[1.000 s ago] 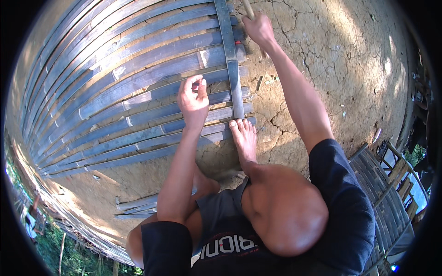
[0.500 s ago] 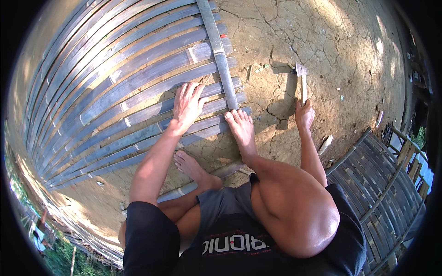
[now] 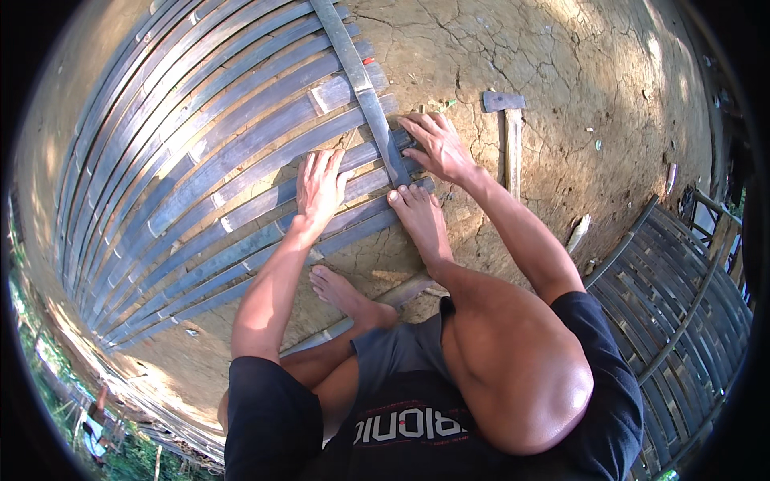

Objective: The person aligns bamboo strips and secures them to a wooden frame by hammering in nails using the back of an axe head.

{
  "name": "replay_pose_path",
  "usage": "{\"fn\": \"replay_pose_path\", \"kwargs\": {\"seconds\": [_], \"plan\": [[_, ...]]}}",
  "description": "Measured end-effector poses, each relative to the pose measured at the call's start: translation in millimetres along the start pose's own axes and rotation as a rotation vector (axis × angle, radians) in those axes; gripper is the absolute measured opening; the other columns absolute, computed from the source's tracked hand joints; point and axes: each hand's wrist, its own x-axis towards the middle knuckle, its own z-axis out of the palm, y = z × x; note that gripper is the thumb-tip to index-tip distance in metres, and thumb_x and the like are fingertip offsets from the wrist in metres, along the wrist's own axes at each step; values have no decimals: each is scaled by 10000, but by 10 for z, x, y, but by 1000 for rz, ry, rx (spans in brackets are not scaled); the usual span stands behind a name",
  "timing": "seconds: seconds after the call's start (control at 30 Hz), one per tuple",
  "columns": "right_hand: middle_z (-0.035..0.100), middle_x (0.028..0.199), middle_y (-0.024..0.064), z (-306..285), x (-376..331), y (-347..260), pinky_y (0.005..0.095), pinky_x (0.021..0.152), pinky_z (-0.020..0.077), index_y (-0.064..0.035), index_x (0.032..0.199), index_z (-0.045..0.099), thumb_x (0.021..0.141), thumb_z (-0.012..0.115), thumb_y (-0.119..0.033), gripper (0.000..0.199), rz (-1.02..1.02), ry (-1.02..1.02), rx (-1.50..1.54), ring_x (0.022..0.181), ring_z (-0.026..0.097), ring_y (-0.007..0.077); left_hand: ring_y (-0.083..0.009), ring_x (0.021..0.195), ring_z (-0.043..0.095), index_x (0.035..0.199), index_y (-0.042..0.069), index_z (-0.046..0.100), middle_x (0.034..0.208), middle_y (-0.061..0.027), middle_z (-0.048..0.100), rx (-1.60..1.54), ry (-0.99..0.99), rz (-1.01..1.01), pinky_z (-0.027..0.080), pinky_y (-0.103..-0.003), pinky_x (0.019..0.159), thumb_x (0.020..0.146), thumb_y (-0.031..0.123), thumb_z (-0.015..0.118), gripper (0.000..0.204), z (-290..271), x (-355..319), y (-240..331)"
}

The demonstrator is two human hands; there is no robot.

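Both hands flat, gripping nothing: left hand (image 3: 319,186) on long slats (image 3: 241,168), right hand (image 3: 437,146) nearer the crosswise strip (image 3: 365,88) running toward frame top.

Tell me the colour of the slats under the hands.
Greyish-blue slats, shiny in places; head view.

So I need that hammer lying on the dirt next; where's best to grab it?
Take the hammer by the near end of its wooden handle, reaching in with the right hand from beside it. The metal head points away and the handle lies bare on the ground.
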Motion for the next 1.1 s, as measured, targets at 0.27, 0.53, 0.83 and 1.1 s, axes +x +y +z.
{"fn": "replay_pose_path", "kwargs": {"seconds": [0.27,0.53,0.83,1.1], "plan": [[596,1246,86,172,163,178,420,1017,438,-74,1301,608,902,703,-289,463,-88,29,12,1143,521,308,-302,1112,567,1239,55,656,1205,-99,627,6,-21,-80,453,-438,987,856,193,719,411,-31,48,38],[622,1201,148,158,270,208,455,992,441,-52,1269,618,863,734,-196,447,-109,47,46,1105,542,361,-298,1108,577,1239,70,682,1212,-103,642,13,76,-116,462,-457,980,838,188,743,422,3,49,51],[620,1228,170,213,299,159,487,1006,410,-39,1292,609,864,718,-163,459,-189,100,31,1120,540,393,-263,1164,547,1296,77,641,1251,-100,611,137,78,-140,392,-443,1074,909,274,681,436,83,-109,-88],[625,1220,167,219,328,114,483,1003,414,-39,1289,613,859,723,-163,460,-198,91,13,1111,549,388,-275,1182,529,1289,89,648,1235,-88,620,28,160,-180,403,-438,1052,893,254,680,430,134,-166,-107]]}}
